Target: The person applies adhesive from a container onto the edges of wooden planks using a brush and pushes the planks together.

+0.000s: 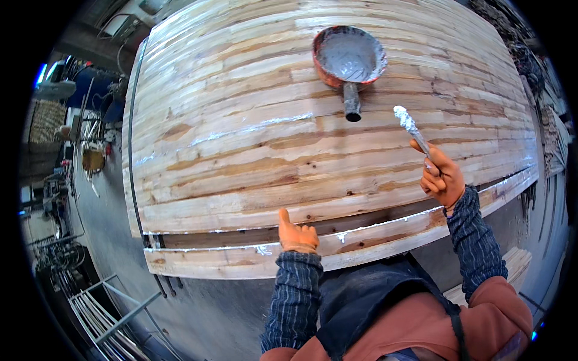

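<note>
An orange-gloved right hand, mine, is closed round the handle of a slim tool, perhaps a brush. Thick white paste coats its tip, hiding the exact kind; it points up and left above the boards. My left hand, also in an orange glove, rests at the front wooden strip. Its fingers curl over the strip's inner edge, with one digit pointing away from me. White paste runs along that edge and drips in places. Beyond my hands, a red-rimmed pan holds greyish-white paste, its handle turned toward me.
The wide panel of joined wooden strips bears a smeared white line. A narrow gap parts it from the front strip. A dark strap or rod crosses its left end. A metal rack stands at lower left; stacked wood lies at right.
</note>
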Demonstrator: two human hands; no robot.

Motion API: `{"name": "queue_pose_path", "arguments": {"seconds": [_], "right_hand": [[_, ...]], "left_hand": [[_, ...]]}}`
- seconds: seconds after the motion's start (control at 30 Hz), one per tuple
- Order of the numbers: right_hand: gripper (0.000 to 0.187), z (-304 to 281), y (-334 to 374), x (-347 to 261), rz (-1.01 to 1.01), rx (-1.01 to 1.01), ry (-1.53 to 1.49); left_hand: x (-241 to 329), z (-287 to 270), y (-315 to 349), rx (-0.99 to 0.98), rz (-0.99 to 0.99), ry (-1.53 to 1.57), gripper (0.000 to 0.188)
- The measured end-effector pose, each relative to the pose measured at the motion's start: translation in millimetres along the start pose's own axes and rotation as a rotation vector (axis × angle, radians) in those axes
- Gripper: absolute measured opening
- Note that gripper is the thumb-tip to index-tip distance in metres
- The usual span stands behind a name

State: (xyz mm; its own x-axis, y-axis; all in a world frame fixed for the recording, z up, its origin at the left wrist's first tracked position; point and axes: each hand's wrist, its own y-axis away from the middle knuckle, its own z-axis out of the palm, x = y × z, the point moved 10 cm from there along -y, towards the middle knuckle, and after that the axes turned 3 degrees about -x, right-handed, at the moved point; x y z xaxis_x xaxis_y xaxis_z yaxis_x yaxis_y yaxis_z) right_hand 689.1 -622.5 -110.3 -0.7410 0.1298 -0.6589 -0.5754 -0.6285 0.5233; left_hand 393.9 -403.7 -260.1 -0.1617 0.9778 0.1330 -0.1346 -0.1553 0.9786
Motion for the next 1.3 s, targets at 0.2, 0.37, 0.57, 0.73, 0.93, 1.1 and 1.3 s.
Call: {"name": "queue_pose_path", "arguments": {"seconds": [0.2,0.37,0.57,0.73,0.93,1.1,1.3], "right_hand": [[0.048,-5,3,-6,-0.01,-0.032,-0.003],[0.047,-17,5,-21,-0.021,-0.015,0.016],[0.041,-54,-2,-53,-0.012,0.14,0.332],[0.037,-91,-18,-89,-0.016,0.26,0.637],[0.035,-99,-58,-116,-0.026,0.3,1.116],[0.031,-93,-104,-157,-0.15,0.276,1.908],[0.029,-88,-140,-150,0.129,0.051,1.902]], "left_hand": [[-53,8,-20,0.061,-0.065,0.009,0.11],[-47,6,-45,0.074,0.043,0.071,0.098],[-43,8,-21,0.143,0.063,0.123,0.088],[-42,18,2,0.079,0.076,0.099,0.08],[-41,6,-12,-0.015,0.093,0.135,0.07],[-36,8,-10,-0.148,0.08,0.147,0.065],[-25,22,34,-0.083,0.149,0.197,0.048]]}}
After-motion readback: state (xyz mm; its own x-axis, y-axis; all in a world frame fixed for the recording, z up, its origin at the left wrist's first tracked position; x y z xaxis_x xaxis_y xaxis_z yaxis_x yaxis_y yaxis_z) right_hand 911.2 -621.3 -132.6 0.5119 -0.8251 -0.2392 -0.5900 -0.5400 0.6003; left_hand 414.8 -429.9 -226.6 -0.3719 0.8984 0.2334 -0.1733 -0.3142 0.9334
